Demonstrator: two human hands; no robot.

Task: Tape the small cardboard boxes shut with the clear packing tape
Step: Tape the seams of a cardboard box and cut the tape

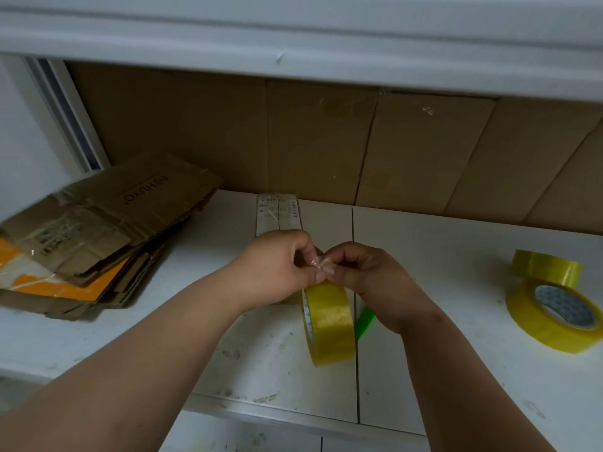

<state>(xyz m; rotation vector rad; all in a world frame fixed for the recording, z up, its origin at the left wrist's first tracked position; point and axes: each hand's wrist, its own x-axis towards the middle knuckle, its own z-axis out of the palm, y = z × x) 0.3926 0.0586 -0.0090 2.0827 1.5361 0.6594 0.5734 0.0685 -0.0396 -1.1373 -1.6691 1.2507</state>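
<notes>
A yellowish roll of clear packing tape (329, 321) stands on edge over the white table (163, 321), held up at its top. My left hand (280, 269) and my right hand (368, 272) meet above the roll, and both pinch its loose clear end between fingertips. A small white box (277, 213) with printed labels lies just behind my hands, partly hidden by them. Something green (365, 322) peeks out beneath my right wrist; I cannot tell what it is.
Two more tape rolls lie at the right: one flat (551, 311), one behind it (546, 267). A pile of flattened cardboard (98, 230) fills the left. Brown cardboard sheets (359, 141) line the back wall under a white shelf (293, 37).
</notes>
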